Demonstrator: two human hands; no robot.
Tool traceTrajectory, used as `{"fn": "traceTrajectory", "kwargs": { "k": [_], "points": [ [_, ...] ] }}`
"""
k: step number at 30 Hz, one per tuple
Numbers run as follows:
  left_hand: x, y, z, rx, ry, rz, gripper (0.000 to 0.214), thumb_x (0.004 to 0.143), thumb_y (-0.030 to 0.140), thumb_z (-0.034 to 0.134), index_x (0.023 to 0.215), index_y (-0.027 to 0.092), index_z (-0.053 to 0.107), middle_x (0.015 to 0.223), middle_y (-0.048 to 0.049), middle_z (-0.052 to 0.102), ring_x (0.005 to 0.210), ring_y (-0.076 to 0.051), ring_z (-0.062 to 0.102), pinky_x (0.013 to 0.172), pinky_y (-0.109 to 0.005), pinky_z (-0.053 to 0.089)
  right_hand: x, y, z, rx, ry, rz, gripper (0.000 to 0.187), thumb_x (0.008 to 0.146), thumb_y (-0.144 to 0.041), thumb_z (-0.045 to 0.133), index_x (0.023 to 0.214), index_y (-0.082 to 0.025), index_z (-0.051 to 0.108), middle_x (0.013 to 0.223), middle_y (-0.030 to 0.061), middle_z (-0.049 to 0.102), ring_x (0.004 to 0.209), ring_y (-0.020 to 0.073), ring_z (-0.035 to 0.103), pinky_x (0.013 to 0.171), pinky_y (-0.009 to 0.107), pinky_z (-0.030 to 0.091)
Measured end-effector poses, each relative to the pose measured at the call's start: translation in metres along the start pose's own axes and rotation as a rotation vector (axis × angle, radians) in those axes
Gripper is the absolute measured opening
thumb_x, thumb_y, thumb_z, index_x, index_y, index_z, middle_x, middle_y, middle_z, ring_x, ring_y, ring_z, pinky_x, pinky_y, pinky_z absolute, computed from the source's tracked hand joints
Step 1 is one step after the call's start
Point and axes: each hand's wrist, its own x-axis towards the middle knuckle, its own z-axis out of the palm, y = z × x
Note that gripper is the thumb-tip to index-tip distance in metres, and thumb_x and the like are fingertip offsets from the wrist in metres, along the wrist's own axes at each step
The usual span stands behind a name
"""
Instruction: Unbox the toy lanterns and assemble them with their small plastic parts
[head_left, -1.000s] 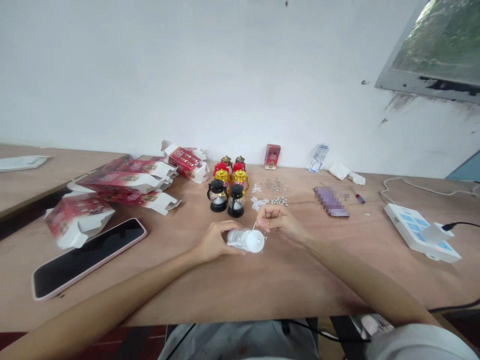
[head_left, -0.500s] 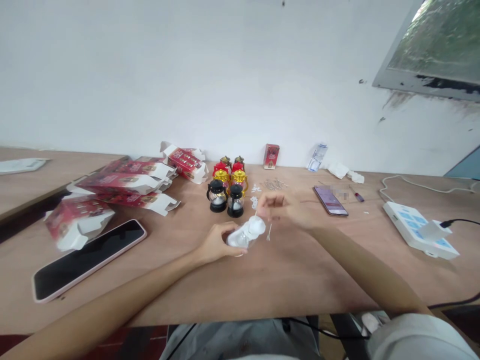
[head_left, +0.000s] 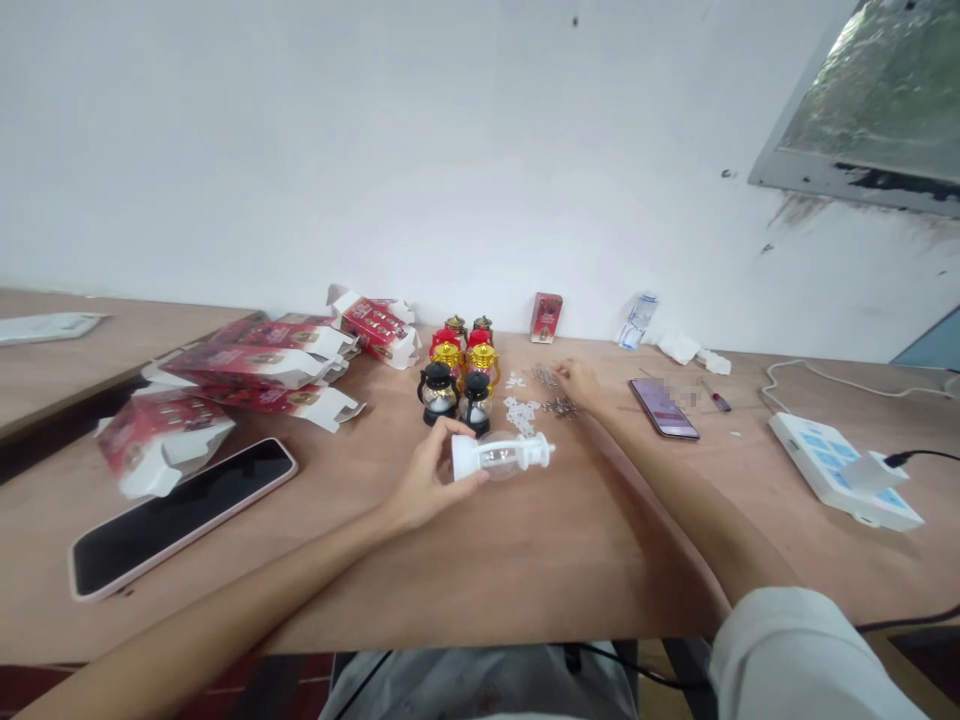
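My left hand (head_left: 429,482) is closed around the white base of a small toy lantern (head_left: 501,457) with a clear globe, held sideways with its top pointing right. My right hand (head_left: 582,388) reaches away to a pile of thin metal wire pieces (head_left: 544,376), its fingertips pinched together at the pile's right edge. What they grip, if anything, is too small to make out. Small white plastic parts (head_left: 520,414) and a heap of tiny dark metal parts (head_left: 560,407) lie just nearer. Behind the held lantern stand black lanterns (head_left: 439,393), gold lanterns (head_left: 482,366) and red ones.
Opened red-and-white boxes (head_left: 247,365) and a large phone (head_left: 184,515) lie at left. Against the wall stands a small red box (head_left: 546,317). On the right are another phone (head_left: 664,408), a screwdriver (head_left: 718,397) and a white power strip (head_left: 840,470) with cables.
My right hand has left the white lantern's top and moved forward to the wire pile. My left hand has turned the lantern from tipped toward me to lying sideways.
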Motion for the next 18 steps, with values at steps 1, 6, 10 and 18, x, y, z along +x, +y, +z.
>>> {"fn": "traceTrajectory", "kwargs": {
  "k": [1,6,10,18],
  "points": [
    [0.001,0.001,0.0,0.011,0.036,0.028,0.041,0.071,0.036,0.067,0.1,0.019,0.044,0.089,-0.0021,0.053,0.077,-0.014,0.052,0.066,-0.024,0.043,-0.001,-0.001,0.002,-0.014,-0.012,-0.01,0.009,0.078,-0.014,0.057,0.078,-0.015,0.066,0.096,0.0105,0.066,0.087,0.0188,0.061,0.079,0.028,0.042],
    [0.005,0.009,-0.001,0.084,0.264,0.168,0.052,0.064,0.035,0.074,0.104,0.019,0.046,0.093,-0.0031,0.057,0.083,-0.016,0.055,0.074,-0.028,0.044,-0.016,-0.03,-0.006,-0.008,0.029,-0.077,0.019,0.083,-0.021,0.054,0.098,-0.014,0.065,0.109,0.0116,0.06,0.079,0.0162,0.06,0.077,0.03,0.045],
    [0.005,0.014,-0.004,0.419,0.31,0.321,0.043,0.064,0.039,0.074,0.098,0.02,0.055,0.09,-0.0029,0.058,0.086,-0.019,0.051,0.078,-0.034,0.038,-0.067,-0.088,-0.025,0.328,0.187,-0.364,0.021,0.085,-0.035,0.054,0.085,-0.018,0.065,0.085,0.0034,0.062,0.063,0.0115,0.055,0.063,0.026,0.047],
    [-0.003,0.014,-0.001,0.779,0.252,0.45,0.024,0.074,0.033,0.063,0.095,0.022,0.062,0.083,-0.004,0.052,0.081,-0.02,0.044,0.07,-0.032,0.027,-0.149,-0.15,-0.034,0.291,0.117,-0.729,0.01,0.084,-0.024,0.059,0.078,-0.017,0.065,0.076,0.0039,0.066,0.071,0.0139,0.058,0.067,0.028,0.047]
  ]
}}
